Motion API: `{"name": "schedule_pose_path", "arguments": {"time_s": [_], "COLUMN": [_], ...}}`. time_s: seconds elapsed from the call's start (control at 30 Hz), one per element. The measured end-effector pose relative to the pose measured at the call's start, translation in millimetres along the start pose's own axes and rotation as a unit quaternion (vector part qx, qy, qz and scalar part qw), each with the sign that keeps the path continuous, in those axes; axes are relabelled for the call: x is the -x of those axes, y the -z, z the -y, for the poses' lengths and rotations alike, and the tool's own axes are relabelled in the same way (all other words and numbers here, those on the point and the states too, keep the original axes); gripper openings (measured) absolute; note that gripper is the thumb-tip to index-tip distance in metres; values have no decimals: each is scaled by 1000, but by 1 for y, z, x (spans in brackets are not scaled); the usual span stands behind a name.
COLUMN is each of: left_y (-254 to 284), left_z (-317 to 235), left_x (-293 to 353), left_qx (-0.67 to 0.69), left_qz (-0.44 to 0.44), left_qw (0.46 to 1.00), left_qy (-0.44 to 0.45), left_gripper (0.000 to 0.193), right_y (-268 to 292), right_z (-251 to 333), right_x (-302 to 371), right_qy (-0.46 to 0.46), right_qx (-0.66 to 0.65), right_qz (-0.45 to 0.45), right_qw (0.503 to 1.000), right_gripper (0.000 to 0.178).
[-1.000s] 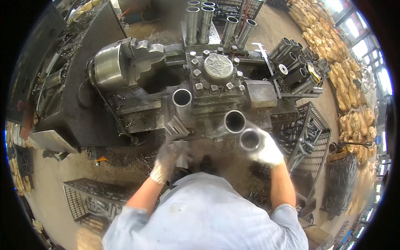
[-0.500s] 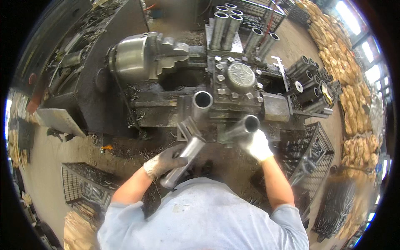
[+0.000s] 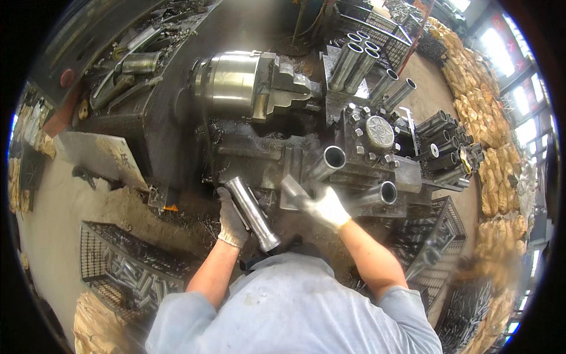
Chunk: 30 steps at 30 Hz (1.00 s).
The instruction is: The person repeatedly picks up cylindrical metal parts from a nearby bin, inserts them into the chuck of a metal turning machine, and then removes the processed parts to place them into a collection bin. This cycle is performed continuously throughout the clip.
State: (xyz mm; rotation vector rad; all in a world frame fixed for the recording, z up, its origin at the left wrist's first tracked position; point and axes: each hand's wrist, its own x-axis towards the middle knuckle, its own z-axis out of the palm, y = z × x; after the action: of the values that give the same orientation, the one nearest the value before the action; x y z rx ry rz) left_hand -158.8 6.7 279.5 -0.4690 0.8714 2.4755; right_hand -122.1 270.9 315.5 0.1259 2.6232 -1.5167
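Observation:
My left hand (image 3: 230, 219), in a dark-stained glove, is closed on a shiny metal tube (image 3: 250, 206) with a flared lower end, held tilted in front of my chest. Thin bright strips lie along the tube beside my fingers. My right hand (image 3: 328, 207), in a white glove, is smeared by motion, so its fingers do not show clearly. Beside its fingertips is a blurred grey metal piece (image 3: 295, 192); whether I grip it cannot be made out. An open-ended tube (image 3: 333, 158) stands just beyond my right hand, and another tube (image 3: 386, 193) leans to its right.
Ahead is a lathe with a chuck (image 3: 233, 82) and a bolted tool post (image 3: 379, 131). Tubes (image 3: 348, 65) stand behind it; more tubes (image 3: 439, 127) are stacked at right. Mesh crates (image 3: 97, 236) of metal parts flank me. A metal plate (image 3: 100, 154) juts out at left.
My right hand has left the right-hand tube and moved left toward the grey metal piece. My left hand has turned its tube so the flared end points down and right. The view has shifted.

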Motion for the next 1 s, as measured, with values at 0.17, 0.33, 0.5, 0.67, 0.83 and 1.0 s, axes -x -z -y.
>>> {"name": "schedule_pose_path", "arguments": {"time_s": [0.17, 0.33, 0.5, 0.67, 0.83, 1.0], "left_y": [-55, -71, -103, -73, 60, 170], "left_z": [10, 14, 9, 4, -13, -24], "left_x": [1, -24, -129, -123, -45, 23], "left_qx": [-57, 64, -587, -489, -558, -224], "left_qz": [30, 201, 103, 35, -194, -383], "left_qw": [997, 977, 789, 794, 792, 881], "left_qy": [-53, -9, -145, -360, -156, -166], "left_gripper": [95, 80, 49, 39, 36, 32], "right_y": [-2, 25, 148, 231, 242, 187], "right_z": [71, 121, 181, 167, 80, 49], "right_x": [-8, 5, -19, -148, -249, -285], "right_qy": [-102, -190, 186, 156, 140, 28], "right_qx": [-59, -148, 147, 568, 581, 398], "right_qz": [163, 113, 82, -9, 152, 265], "right_qw": [980, 964, 968, 808, 787, 878], "right_gripper": [71, 84, 76, 72, 53, 74]}}
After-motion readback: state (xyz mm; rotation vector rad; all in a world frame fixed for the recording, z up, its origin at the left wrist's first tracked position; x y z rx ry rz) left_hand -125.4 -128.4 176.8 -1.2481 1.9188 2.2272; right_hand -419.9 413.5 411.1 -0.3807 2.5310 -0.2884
